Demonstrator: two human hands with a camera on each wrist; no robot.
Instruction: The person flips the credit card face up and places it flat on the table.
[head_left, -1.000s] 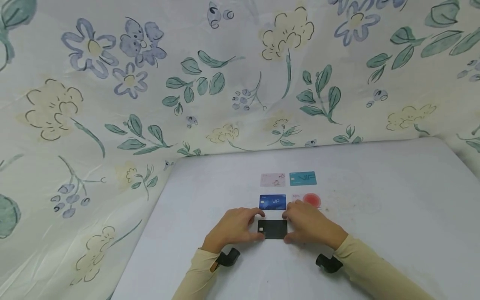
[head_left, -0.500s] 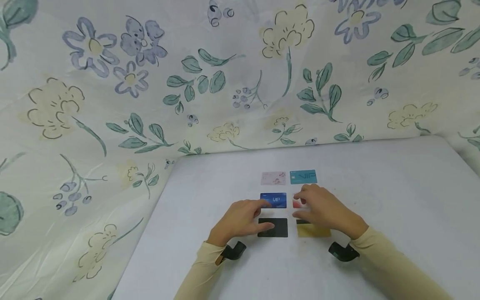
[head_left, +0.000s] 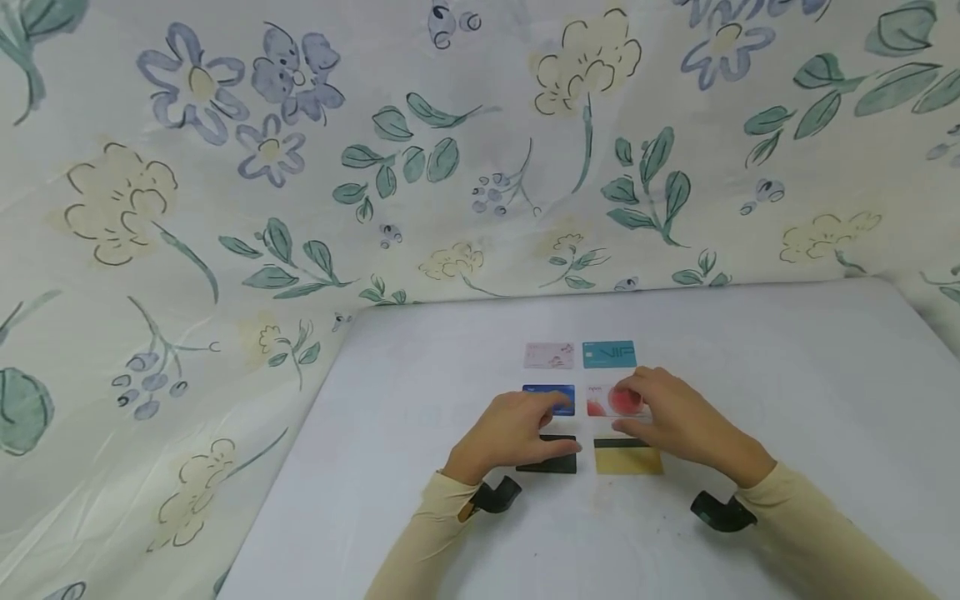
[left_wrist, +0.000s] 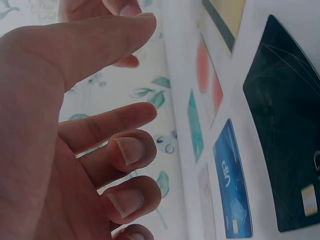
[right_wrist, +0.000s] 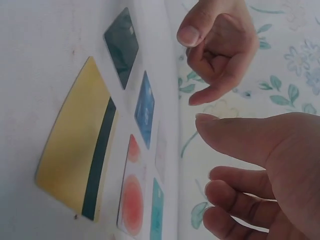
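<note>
Six-sided spacing aside, flat plastic cards lie in two columns and three rows on the white table. Over the left column, my left hand (head_left: 506, 433) hovers with loosely bent fingers and nothing in them, partly covering the black card (head_left: 555, 466) and the blue VIP card (left_wrist: 233, 185). My right hand (head_left: 686, 417) is held above the right column, also holding nothing. Its fingertips overlap the white card with red circles (head_left: 600, 404). Nearest me in that column is a gold card (head_left: 628, 462) with a dark stripe. In both wrist views the fingers appear raised off the cards.
At the far row lie a pale pink card (head_left: 548, 356) and a teal VIP card (head_left: 609, 355). The white table (head_left: 795, 400) stretches to both sides. Behind it hangs a floral cloth (head_left: 480, 150).
Both hands have left the black card's edges, lifted and moved right. The gold card and the red-circle card, earlier wholly or partly covered by the right hand, now show.
</note>
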